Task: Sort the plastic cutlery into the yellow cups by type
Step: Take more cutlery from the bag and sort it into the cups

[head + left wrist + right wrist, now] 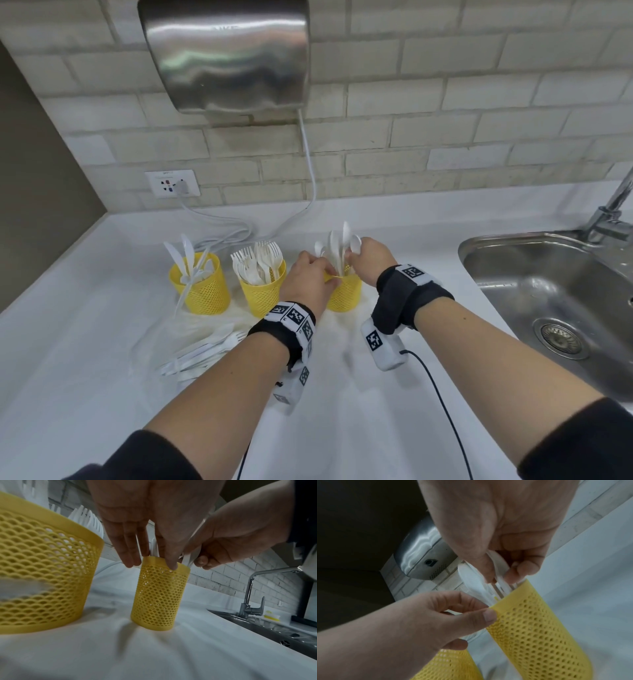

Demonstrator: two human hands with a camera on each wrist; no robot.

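Observation:
Three yellow mesh cups stand in a row on the white counter. The left cup (202, 286) holds knives, the middle cup (262, 293) forks (258, 262), and the right cup (344, 294) spoons (337, 243). My left hand (330, 275) pinches the right cup's near rim (498, 605), thumb outside on the mesh (171, 562). My right hand (352, 253) grips a bunch of white spoons (471, 577) whose handles stand in that cup (159, 595). Loose white cutlery (205, 349) lies on the counter at front left.
A steel sink (548, 291) with a faucet (613, 212) is set into the counter at the right. A metal hand dryer (226, 54) hangs on the brick wall, with its cable (308, 164) running down behind the cups to a socket (173, 183).

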